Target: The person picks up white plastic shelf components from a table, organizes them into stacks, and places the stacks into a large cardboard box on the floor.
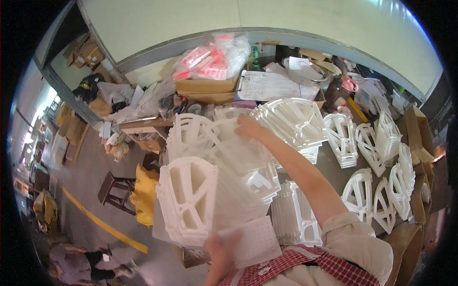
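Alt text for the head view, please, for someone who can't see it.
A person's right hand reaches over stacks of white openwork frames on a crowded table; the blurred left hand is at the lower end of the nearest stack. Behind lie plastic bags on a carton, and a clipboard; a dark stool stands at left.

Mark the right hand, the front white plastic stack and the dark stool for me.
Right hand (249,127): head view, middle of the hand.
Front white plastic stack (181,208): head view, hub of the top piece.
Dark stool (106,188): head view, broad part at its left.
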The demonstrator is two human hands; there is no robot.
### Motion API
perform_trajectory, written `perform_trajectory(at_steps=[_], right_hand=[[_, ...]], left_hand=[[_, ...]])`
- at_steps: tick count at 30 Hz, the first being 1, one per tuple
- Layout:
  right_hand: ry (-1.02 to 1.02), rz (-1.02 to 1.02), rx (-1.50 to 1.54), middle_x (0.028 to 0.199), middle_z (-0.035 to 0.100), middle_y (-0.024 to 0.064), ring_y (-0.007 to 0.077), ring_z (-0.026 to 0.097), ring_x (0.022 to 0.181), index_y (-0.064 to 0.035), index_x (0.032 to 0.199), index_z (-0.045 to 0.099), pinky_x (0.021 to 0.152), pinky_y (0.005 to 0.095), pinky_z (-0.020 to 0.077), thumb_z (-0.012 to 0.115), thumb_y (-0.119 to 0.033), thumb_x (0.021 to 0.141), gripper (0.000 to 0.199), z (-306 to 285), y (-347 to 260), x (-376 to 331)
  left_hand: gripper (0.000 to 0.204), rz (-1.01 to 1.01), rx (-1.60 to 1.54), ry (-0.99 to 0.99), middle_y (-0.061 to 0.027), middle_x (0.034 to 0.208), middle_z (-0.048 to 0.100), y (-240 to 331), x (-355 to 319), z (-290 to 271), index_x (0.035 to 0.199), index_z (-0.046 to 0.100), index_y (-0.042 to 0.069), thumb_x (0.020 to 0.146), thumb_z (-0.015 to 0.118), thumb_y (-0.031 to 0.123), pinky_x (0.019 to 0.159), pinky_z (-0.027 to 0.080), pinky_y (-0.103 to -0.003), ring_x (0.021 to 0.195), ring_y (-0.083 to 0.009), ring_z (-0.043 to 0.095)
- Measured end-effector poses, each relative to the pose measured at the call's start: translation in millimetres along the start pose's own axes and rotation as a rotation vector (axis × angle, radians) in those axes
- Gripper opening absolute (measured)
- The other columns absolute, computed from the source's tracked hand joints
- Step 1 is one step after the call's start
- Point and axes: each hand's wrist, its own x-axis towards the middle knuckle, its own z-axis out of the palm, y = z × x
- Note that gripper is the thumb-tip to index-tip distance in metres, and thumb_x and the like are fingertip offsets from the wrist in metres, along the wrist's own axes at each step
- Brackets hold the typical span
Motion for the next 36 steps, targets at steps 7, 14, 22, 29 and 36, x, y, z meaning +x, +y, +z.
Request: perform_trajectory(at_steps=[7,14,22,29,36], right_hand=[[0.122,-0.059,-0.076,0.090,0.067,0.0200,0.0356,0.065,0.089,-0.0010,0.106,0.056,0.078,0.0465,0.0503,0.064,-0.036,0.083,0.042,-43.0,-54.1,-27.2],[0.074,-0.118,-0.318,0.089,0.068,0.0194,0.0376,0.066,0.085,0.0011,0.105,0.058,0.077,0.0491,0.0506,0.063,-0.041,0.083,0.047,-3.2,-38.1,-34.4],[0.135,-0.154,-0.321,0.081,0.066,0.0186,0.0380,0.064,0.076,-0.0007,0.091,0.060,0.069,0.0476,0.0513,0.068,-0.041,0.077,0.043,31.1,-1.6,6.6],[0.126,-0.230,-0.086,0.079,0.064,0.0206,0.0367,0.064,0.077,-0.0020,0.104,0.054,0.068,0.0449,0.0480,0.073,-0.022,0.075,0.040,15.9,-16.0,0.8],[0.259,-0.295,0.116,0.060,0.049,0.0036,0.0165,0.051,0.056,-0.0075,0.124,0.053,0.055,0.0348,0.0423,0.069,-0.022,0.083,0.046,-48.2,-17.0,-47.3]], left_hand=[[0.014,0.146,0.029,0.020,-0.0026,0.081,0.064,19.0,-9.4,4.5,0.093,0.061,0.002,0.084,0.070,0.009,0.062,0.047,-0.024,0.068,-0.0087,0.057],[0.021,0.129,0.069,-0.051,-0.0022,0.084,0.066,14.3,-15.1,10.4,0.099,0.063,0.005,0.085,0.073,0.017,0.062,0.049,-0.025,0.073,-0.0083,0.060],[0.033,0.228,0.126,-0.039,-0.0079,0.095,0.066,14.0,-23.4,-15.0,0.112,0.058,0.006,0.090,0.068,0.028,0.071,0.051,-0.031,0.082,-0.0154,0.062],[0.033,0.430,-0.110,0.002,-0.0132,0.098,0.063,-17.1,-23.0,-8.4,0.112,0.054,0.010,0.088,0.066,0.029,0.084,0.047,-0.036,0.095,-0.0236,0.060],[0.033,0.407,-0.125,0.106,-0.0106,0.098,0.061,-20.9,-26.7,-24.1,0.115,0.051,0.011,0.089,0.065,0.025,0.082,0.046,-0.036,0.095,-0.0214,0.058]])
